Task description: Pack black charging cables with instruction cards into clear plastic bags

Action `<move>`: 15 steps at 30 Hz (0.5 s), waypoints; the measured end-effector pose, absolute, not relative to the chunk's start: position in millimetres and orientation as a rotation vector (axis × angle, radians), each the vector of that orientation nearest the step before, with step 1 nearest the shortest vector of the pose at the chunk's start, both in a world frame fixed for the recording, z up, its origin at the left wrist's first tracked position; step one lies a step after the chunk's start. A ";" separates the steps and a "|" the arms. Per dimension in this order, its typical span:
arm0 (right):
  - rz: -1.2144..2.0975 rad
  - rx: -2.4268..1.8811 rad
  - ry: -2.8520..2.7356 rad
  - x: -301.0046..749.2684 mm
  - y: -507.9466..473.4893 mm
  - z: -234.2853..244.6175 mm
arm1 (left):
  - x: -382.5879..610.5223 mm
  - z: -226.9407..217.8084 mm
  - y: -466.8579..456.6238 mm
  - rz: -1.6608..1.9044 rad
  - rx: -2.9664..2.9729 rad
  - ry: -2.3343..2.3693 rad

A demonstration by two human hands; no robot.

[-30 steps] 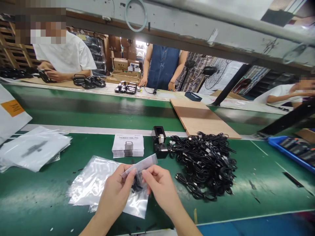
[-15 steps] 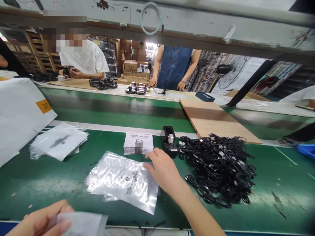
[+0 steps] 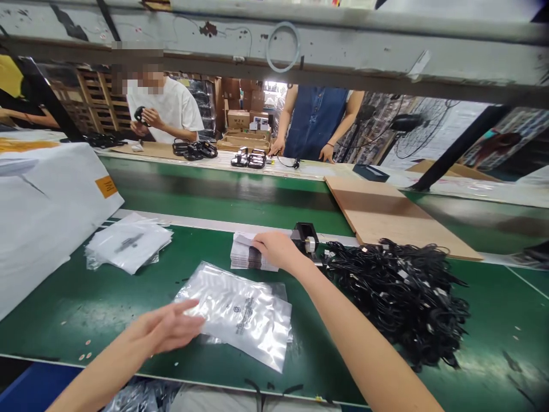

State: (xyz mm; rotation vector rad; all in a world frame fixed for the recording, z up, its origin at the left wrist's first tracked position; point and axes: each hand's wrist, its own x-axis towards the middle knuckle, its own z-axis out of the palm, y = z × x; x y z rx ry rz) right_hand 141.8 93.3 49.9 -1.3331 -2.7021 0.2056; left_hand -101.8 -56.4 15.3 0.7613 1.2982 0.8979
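One outstretched right hand [image 3: 277, 249] seemingly pinches a leaflet [image 3: 246, 240].

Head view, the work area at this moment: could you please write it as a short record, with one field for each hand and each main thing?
left hand: open, holds nothing visible, at left edge of the clear bags; contact unclear
right hand: fingers at the top of the booklet stack; grip unclear
tape dispenser: black, between booklet stack and cable pile
wooden board: beyond the cable pile
far side: person in white shirt, holding a black item
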 end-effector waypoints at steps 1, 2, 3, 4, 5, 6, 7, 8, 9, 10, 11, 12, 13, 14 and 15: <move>0.196 -1.298 -2.714 142.6 84.0 48.6 | -84.4 17.2 -43.9 0.924 0.740 1.193; 0.192 -1.233 -2.731 143.6 72.0 46.4 | -67.4 18.2 -33.0 0.917 0.704 1.123; 0.195 -1.154 -2.736 145.0 57.9 43.5 | -51.8 18.2 -24.3 0.906 0.680 1.085; 0.205 -1.081 -2.719 147.4 42.6 40.1 | -38.2 17.6 -18.0 0.929 0.687 1.067; 0.213 -1.024 -2.627 151.1 27.1 36.4 | -26.9 16.5 -14.3 0.925 0.703 1.054; 0.231 -1.072 -2.464 156.4 12.4 32.7 | -17.8 15.5 -12.8 0.917 0.739 1.045; 0.281 -1.188 -2.244 163.5 -0.8 29.2 | -10.4 14.6 -13.1 0.891 0.788 1.030; 0.394 -1.302 -2.023 172.1 -12.0 25.8 | -4.2 14.0 -14.7 0.842 0.842 1.010; 0.579 -1.409 -1.829 181.9 -21.1 22.6 | 1.1 13.4 -16.9 0.788 0.902 0.996; 0.823 -1.473 -1.665 192.6 -28.3 19.3 | 6.0 12.7 -19.5 0.739 0.966 0.992; 1.076 -1.490 -1.525 203.4 -33.9 15.8 | 10.6 11.5 -21.8 0.706 1.039 1.005; 1.285 -1.481 -1.396 214.0 -38.5 12.0 | 14.6 9.6 -23.8 0.696 1.118 1.037; 1.414 -1.475 -1.270 223.7 -42.5 7.8 | 17.9 6.9 -25.3 0.697 1.202 1.090; 1.460 -1.484 -1.146 232.3 -46.3 3.1 | 20.1 3.4 -26.2 0.700 1.295 1.155; 1.436 -1.505 -1.032 239.5 -50.0 -1.8 | 21.3 -0.5 -26.6 0.694 1.394 1.225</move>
